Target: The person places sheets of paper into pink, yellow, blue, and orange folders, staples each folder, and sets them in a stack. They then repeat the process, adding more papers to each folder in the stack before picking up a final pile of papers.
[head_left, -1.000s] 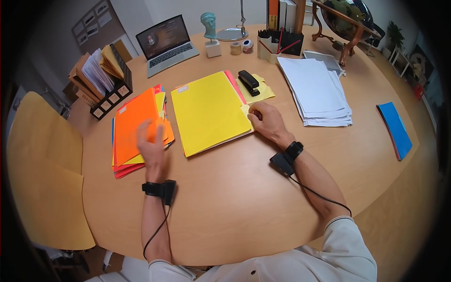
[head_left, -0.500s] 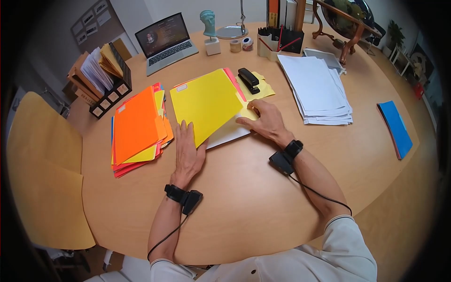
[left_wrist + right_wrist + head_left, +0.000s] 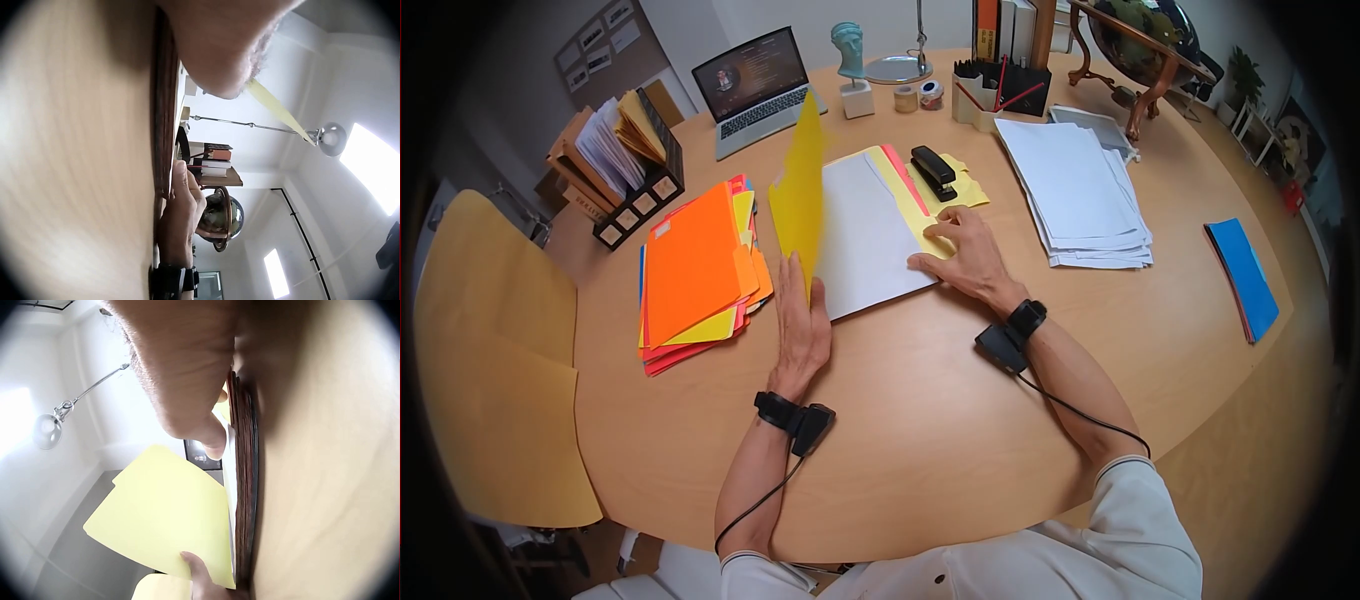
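A yellow file folder lies on a stack of folders, its cover [image 3: 798,190] raised nearly upright and showing white paper [image 3: 865,235] inside. My left hand [image 3: 802,325] is at the cover's lower edge, with the thumb on the inner side and the fingers behind it. In the right wrist view that thumb [image 3: 199,570] lies against the cover [image 3: 165,512]. My right hand [image 3: 972,255] rests at the folder's right edge, fingers bent and spread from the thumb. Its fingertips are on the yellow border, and its thumb is over the white paper.
Orange and other coloured folders [image 3: 695,270] are piled on the left. A black stapler [image 3: 934,172] sits on yellow paper behind the right hand. White sheets [image 3: 1075,195] are stacked at right, a blue folder [image 3: 1242,278] farther out. A laptop [image 3: 755,85] stands at the back.
My left hand has come from over the orange pile to the yellow folder. The cover has swung up leftward, uncovering white paper. My right hand has spread its thumb and stayed at the right edge.
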`<move>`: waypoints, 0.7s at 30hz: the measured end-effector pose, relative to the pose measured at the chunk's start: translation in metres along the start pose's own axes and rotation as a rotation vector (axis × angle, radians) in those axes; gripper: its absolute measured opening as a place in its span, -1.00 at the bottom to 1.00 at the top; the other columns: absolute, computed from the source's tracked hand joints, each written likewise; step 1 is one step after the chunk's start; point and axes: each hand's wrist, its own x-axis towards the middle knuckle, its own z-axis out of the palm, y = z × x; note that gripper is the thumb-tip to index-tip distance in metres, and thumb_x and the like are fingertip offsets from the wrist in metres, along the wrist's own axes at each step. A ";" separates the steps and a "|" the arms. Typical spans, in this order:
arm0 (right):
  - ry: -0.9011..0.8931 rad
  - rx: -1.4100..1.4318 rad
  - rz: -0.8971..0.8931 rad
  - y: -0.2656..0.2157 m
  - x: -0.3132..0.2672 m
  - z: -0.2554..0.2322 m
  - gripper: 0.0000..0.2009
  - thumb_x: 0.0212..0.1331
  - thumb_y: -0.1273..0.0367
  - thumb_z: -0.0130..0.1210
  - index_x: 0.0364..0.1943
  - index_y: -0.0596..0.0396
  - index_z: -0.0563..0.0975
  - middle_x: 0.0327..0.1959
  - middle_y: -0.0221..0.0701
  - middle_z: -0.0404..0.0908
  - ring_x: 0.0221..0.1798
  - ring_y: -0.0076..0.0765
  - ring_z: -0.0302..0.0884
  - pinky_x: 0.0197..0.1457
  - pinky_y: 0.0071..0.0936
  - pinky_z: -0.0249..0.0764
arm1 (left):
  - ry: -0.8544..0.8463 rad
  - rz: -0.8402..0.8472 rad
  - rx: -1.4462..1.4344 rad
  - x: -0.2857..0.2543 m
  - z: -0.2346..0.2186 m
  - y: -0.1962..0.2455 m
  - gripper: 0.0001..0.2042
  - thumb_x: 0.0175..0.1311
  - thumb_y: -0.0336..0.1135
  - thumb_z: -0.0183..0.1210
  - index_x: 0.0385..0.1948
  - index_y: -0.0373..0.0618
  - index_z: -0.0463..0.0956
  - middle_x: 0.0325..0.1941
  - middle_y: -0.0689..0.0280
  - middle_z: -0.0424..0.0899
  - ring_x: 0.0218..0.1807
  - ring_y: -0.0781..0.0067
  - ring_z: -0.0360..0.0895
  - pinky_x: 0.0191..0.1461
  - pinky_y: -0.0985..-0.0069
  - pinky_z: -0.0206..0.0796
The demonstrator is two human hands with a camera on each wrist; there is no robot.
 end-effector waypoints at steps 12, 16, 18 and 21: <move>0.098 0.076 0.114 -0.002 -0.004 0.028 -0.53 -0.13 0.10 0.47 -0.22 0.20 0.74 0.22 0.05 0.46 0.33 0.15 0.29 0.40 -0.06 0.21 | 0.014 -0.001 -0.063 -0.003 0.004 0.003 -0.23 0.62 0.16 -0.39 0.49 -0.50 -0.07 0.60 -0.28 -0.03 0.66 -0.19 -0.20 0.67 0.11 -0.38; 0.126 -0.108 0.111 -0.028 -0.011 0.020 -0.54 -0.15 0.11 0.48 -0.28 0.23 0.72 0.18 0.12 0.47 0.33 0.17 0.28 0.36 -0.05 0.21 | 0.022 -0.023 -0.062 -0.006 0.005 0.008 -0.25 0.63 0.13 -0.37 0.50 -0.47 -0.06 0.60 -0.27 -0.04 0.66 -0.17 -0.20 0.67 0.12 -0.41; 0.124 -0.118 0.109 -0.032 -0.012 0.021 -0.57 -0.18 0.11 0.50 -0.41 0.24 0.69 0.16 0.16 0.47 0.33 0.18 0.28 0.33 -0.07 0.20 | 0.018 -0.035 -0.058 -0.005 0.004 0.008 -0.26 0.63 0.13 -0.37 0.50 -0.47 -0.06 0.60 -0.27 -0.05 0.67 -0.16 -0.20 0.67 0.12 -0.42; 0.062 -0.101 0.120 -0.032 -0.012 0.020 -0.59 -0.17 0.11 0.50 -0.52 0.20 0.65 0.16 0.15 0.47 0.32 0.18 0.27 0.33 -0.07 0.19 | -0.026 0.007 -0.043 -0.002 0.004 0.004 -0.26 0.63 0.12 -0.35 0.51 -0.45 -0.08 0.61 -0.27 -0.06 0.67 -0.15 -0.21 0.67 0.11 -0.42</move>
